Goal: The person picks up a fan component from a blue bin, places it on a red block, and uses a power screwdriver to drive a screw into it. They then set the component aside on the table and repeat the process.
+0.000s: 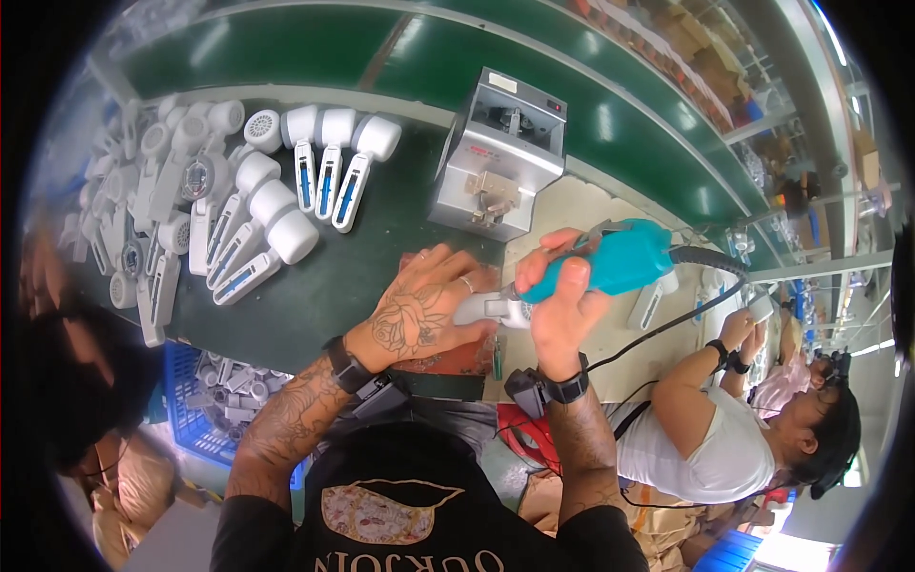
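My right hand (567, 319) is closed around a teal power tool (615, 259) with a black cord, probably an electric screwdriver. Its front end points left, over a white-and-grey plastic part (486, 307). Whether the tip touches that part is hidden by my fingers. The left hand (424, 305) lies over the same part, fingers bent and pressed on it against a reddish-brown mat (443, 362). Left of this hand, white round-headed devices (250, 275) with slim handles and blue inlays lie in rows, beside a larger heap (152, 191) of similar ones.
A grey metal machine (496, 162) stands beyond my hands. Below the bench's left side is a blue crate (195, 419) of grey parts. The tool's cord (667, 324) loops across the right side. A co-worker in white (710, 434) sits at right; another person (81, 381) is at left.
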Action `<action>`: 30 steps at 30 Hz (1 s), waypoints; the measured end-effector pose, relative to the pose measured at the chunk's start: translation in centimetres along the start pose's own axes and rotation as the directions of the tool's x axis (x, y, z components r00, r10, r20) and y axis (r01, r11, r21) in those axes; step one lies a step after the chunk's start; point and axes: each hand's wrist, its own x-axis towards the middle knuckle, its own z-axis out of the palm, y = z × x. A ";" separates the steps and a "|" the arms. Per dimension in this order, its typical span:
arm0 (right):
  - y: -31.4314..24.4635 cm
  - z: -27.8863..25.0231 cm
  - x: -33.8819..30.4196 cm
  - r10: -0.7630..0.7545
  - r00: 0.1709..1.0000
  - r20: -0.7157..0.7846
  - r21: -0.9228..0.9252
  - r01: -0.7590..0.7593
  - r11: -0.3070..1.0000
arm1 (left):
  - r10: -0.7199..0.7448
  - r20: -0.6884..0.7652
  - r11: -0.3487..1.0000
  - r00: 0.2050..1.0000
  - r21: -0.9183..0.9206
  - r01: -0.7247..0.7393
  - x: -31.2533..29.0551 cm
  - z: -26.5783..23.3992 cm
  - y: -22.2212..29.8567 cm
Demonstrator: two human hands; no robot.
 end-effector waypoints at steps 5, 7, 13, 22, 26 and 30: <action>1.1 -0.1 -0.2 -0.016 1.000 0.023 0.015 0.015 1.000 | -0.011 0.020 1.000 1.000 0.001 0.011 0.0 0.0 0.0; 1.3 -0.2 -0.3 -0.021 0.999 0.034 0.053 0.019 0.998 | 0.009 0.027 0.999 1.000 0.045 -0.010 0.2 0.0 0.1; 2.1 -0.2 -0.3 -0.034 0.999 0.041 0.107 0.030 0.994 | 0.059 0.017 0.998 0.998 0.033 -0.060 0.2 0.0 -0.3; 0.1 1.3 2.5 -0.051 0.997 -0.053 -0.023 0.049 0.999 | 0.068 -0.037 0.998 0.997 0.008 -0.068 -0.1 0.3 -0.6; 0.6 4.3 6.8 -0.210 0.976 -0.059 -0.162 0.198 0.967 | 0.075 -0.110 0.997 0.991 0.030 -0.073 -0.8 0.0 -0.6; 2.8 4.2 8.0 -0.217 0.973 -0.080 -0.089 0.210 0.974 | 0.080 -0.055 0.997 0.995 0.026 -0.079 -0.7 -0.4 0.0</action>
